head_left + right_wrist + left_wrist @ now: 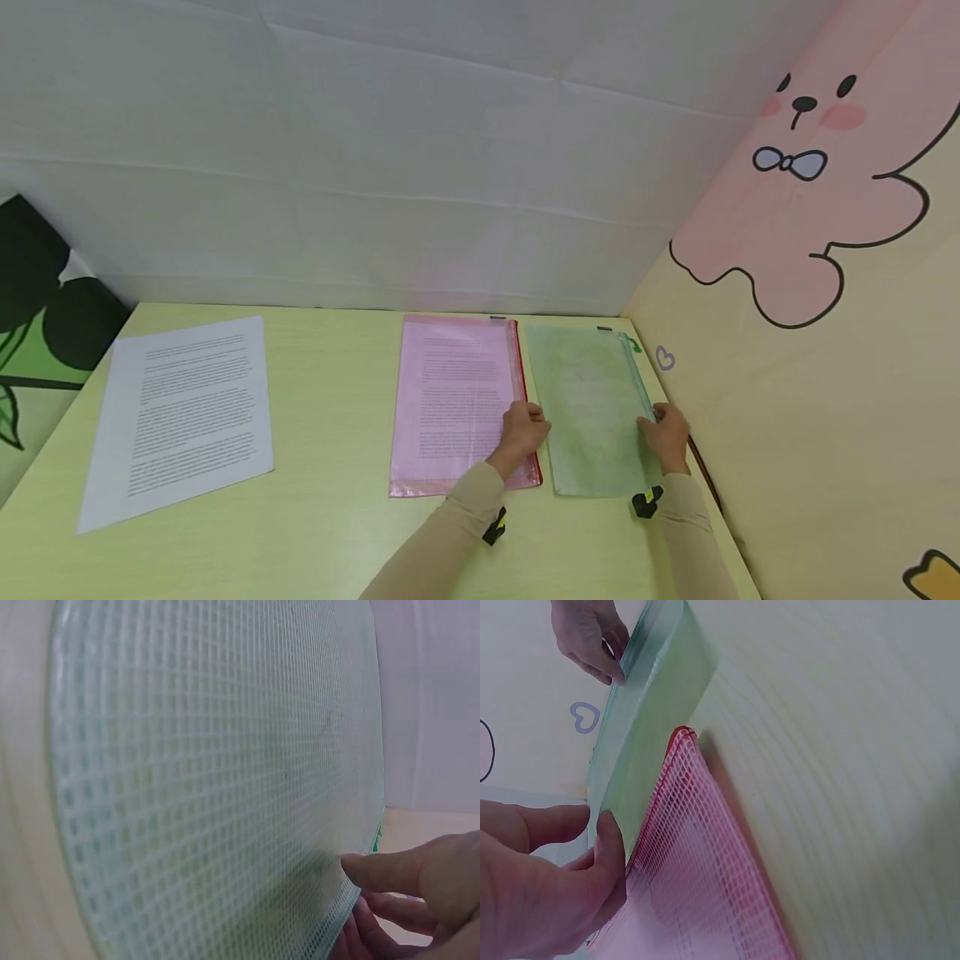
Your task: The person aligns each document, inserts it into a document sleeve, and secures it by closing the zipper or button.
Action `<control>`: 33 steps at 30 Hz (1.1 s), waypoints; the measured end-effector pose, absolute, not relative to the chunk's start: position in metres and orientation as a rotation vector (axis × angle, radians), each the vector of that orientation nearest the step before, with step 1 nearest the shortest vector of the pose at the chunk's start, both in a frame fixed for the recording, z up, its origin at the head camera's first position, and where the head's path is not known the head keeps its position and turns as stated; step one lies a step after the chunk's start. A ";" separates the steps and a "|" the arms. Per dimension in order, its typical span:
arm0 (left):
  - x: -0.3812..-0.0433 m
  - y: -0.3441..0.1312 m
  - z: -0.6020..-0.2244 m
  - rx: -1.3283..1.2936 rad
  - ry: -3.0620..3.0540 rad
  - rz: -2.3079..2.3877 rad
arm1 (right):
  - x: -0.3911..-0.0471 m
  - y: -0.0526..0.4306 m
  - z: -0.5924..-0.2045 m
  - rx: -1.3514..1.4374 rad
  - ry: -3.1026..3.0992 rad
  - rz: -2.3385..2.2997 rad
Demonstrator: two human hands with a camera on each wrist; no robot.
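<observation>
A green mesh zipper pouch lies at the right of the table. My right hand pinches its right edge, by the zipper. In the right wrist view the thumb lies on the mesh face, with the other fingers under the edge. Left of it lies a pink mesh zipper pouch with a red zipper and a printed sheet inside. Over that red zipper edge is my left hand, its fingertips close to the green pouch's left edge. The left wrist view shows a gap between the left thumb and index finger.
A printed white sheet lies at the left of the table. A white cloth hangs behind the table. Along the right side runs a cream wall with a pink cartoon animal on it.
</observation>
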State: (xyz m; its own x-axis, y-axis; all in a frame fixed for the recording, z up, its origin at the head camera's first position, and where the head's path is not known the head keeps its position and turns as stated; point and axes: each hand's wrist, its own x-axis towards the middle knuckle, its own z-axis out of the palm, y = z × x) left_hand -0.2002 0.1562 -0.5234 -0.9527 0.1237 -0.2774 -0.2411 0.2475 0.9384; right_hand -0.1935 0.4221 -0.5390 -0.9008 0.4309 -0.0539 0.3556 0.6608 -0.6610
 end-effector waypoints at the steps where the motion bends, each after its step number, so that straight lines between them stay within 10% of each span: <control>1: -0.200 0.156 -0.523 -0.121 2.246 1.766 | -0.193 0.422 -0.539 -0.654 -2.749 1.060; 33: -0.204 0.117 -0.515 -0.021 2.321 1.952 | -0.187 0.408 -0.533 -0.670 -2.700 1.067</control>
State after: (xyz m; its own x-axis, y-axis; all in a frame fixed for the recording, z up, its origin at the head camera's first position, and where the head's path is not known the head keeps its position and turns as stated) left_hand -0.2037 0.1173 -0.5154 -0.9940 0.0590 -0.0917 -0.0802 0.1738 0.9815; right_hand -0.1872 0.4079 -0.5327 -0.8863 0.4628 -0.0140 0.3475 0.6448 -0.6808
